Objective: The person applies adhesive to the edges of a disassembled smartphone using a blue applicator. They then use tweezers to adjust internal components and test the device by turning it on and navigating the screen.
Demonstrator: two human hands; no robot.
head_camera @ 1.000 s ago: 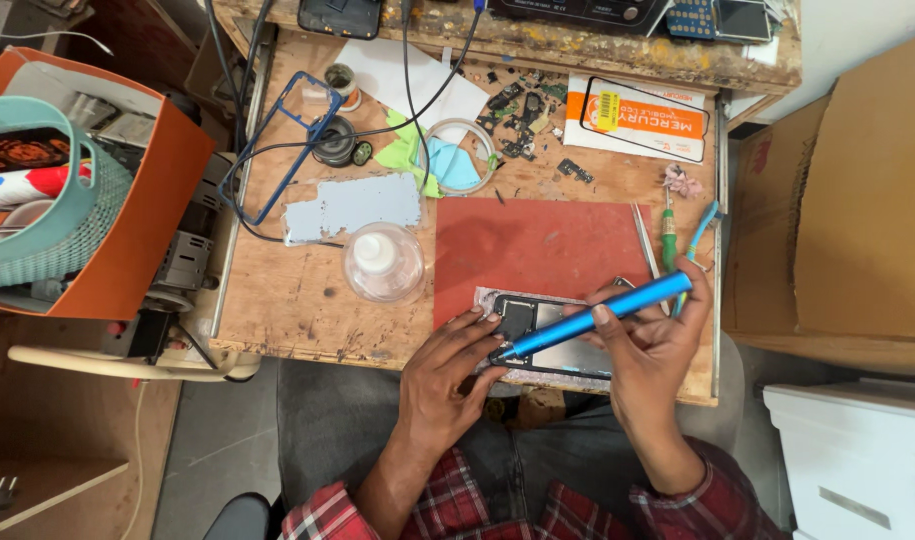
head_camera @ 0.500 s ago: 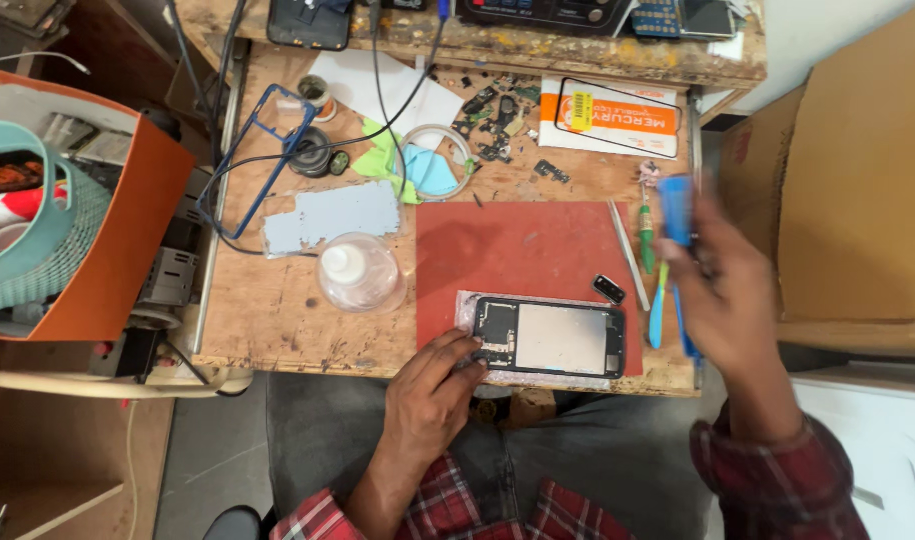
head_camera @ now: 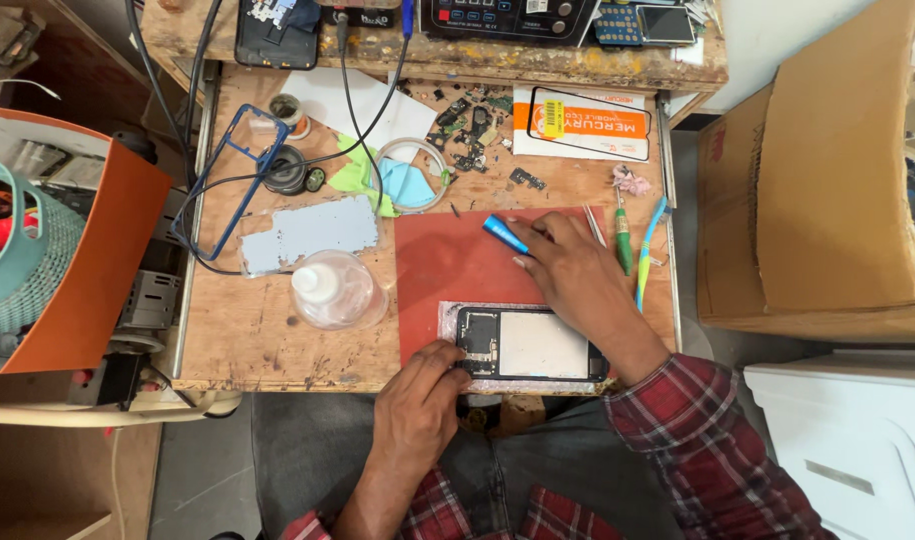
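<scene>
Both hands down low, forearms coming in from the bottom edge

Left hand (head_camera: 417,395) is sitting palm down with fingers curled in, fingertips pressing at its front. Right hand (head_camera: 567,270) is reaching further out, fingers bunched in a pinch, plaid sleeve pushed back at the wrist.

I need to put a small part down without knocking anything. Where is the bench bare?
The red mat is bare left of the right hand and above the opened phone. Bare wood lies below the grey back panel, left of the clear bottle. It is crowded along the back, among cables and loose parts.
</scene>
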